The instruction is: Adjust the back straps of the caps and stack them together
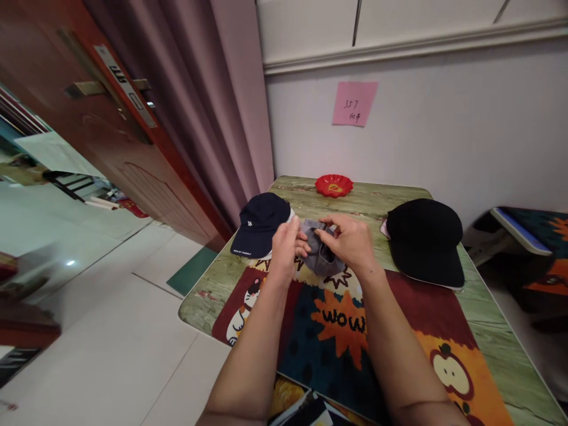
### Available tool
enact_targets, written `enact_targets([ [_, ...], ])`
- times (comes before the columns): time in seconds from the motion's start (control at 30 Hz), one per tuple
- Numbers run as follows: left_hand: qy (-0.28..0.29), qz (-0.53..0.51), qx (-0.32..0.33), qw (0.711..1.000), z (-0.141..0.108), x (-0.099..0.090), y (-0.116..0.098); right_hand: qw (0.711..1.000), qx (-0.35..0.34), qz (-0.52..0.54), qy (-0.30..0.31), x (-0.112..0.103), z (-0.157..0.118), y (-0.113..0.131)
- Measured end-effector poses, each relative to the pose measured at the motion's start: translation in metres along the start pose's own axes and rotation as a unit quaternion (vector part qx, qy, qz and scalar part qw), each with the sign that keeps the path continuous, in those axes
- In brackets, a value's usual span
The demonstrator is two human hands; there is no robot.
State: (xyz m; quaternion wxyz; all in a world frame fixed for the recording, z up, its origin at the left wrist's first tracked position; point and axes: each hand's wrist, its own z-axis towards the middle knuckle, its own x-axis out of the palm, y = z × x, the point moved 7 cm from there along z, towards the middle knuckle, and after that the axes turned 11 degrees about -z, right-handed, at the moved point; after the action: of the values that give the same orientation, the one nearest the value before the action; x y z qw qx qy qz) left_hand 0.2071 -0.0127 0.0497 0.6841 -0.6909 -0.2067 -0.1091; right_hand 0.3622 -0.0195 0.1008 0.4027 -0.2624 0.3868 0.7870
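A grey cap [320, 264] is between my hands above the patterned mat, with the gap at its back strap facing me. My right hand [352, 238] pinches the edge of the cap near the strap with thumb and fingers. On the other side, my left hand [287, 241] has its fingers curled against the cap's left part; its grip is partly hidden. Just left of that hand sits a navy cap [261, 222] with small white lettering on its brim, resting over something whitish. A black cap [426, 239] lies to the right of my right hand.
A red scalloped dish [334, 186] stands at the back of the wood-patterned table [202, 305]. The mat [306, 343] covers its front middle. Behind is a wall with a pink note [355, 103]. To the left are a purple curtain [235, 106] and an open brown door [133, 148].
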Motion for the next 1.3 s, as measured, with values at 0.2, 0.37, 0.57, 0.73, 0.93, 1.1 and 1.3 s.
enact_targets([
  [0.2,0.051,-0.020,-0.032,0.998,0.000,0.012,0.011,0.997,-0.058,0.000,0.046,0.010,-0.001,0.010],
  [0.37,0.016,-0.042,0.007,0.999,0.002,0.009,0.011,0.997,-0.049,-0.022,0.053,0.011,-0.002,0.010],
  [0.57,0.017,-0.038,0.030,0.999,-0.002,0.013,0.006,0.999,-0.014,-0.032,0.025,0.008,-0.004,0.009],
  [0.73,0.027,-0.017,0.033,0.999,-0.004,0.013,0.006,0.999,-0.016,0.004,0.042,0.009,-0.004,0.008],
  [0.93,-0.008,-0.030,0.039,0.999,0.002,0.000,-0.004,0.989,0.014,0.096,0.108,0.010,-0.001,-0.004],
  [1.1,-0.003,0.018,0.049,0.999,0.003,-0.003,-0.010,0.973,0.007,0.140,0.183,0.014,-0.003,-0.012],
  [1.3,0.081,0.057,0.036,0.994,-0.002,0.006,-0.004,0.934,0.052,0.305,0.178,0.027,-0.003,-0.019],
])
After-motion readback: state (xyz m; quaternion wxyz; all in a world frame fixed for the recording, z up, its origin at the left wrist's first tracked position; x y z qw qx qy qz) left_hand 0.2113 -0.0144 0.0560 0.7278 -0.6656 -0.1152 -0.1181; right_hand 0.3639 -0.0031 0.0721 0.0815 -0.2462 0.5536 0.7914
